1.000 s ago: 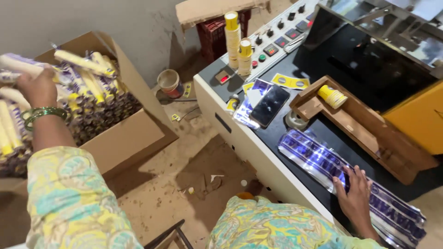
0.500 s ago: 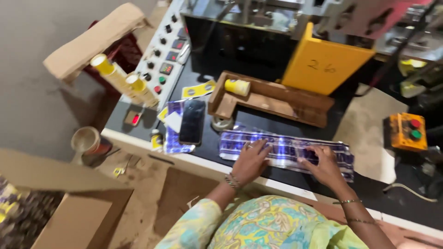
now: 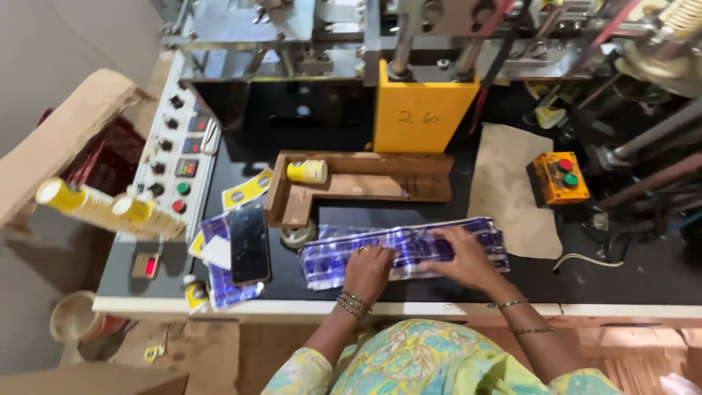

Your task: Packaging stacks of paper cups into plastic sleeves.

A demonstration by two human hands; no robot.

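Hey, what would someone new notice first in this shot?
Probably the two hands, left hand and right hand, pressed on a long purple plastic sleeve lying across the black worktop. Behind it, a bright yellow panel stands upright at the machine, and a yellow paper cup lies on its side in a wooden tray.

The left hand (image 3: 368, 272) and right hand (image 3: 462, 257) lie on the long purple plastic sleeve (image 3: 409, 249), so its middle is hidden. What's inside the sleeve is too shiny to tell. The phone (image 3: 249, 243) covers part of the purple wrappers (image 3: 219, 281) under it. The stacks of yellow cups (image 3: 106, 207) at the left are blurry. The paper cup (image 3: 73, 318) near the floor is half behind the table edge. Top of the machine (image 3: 439, 29) is cut off by the pic's edge. Labels by the buttons (image 3: 172, 164) are too small to read.
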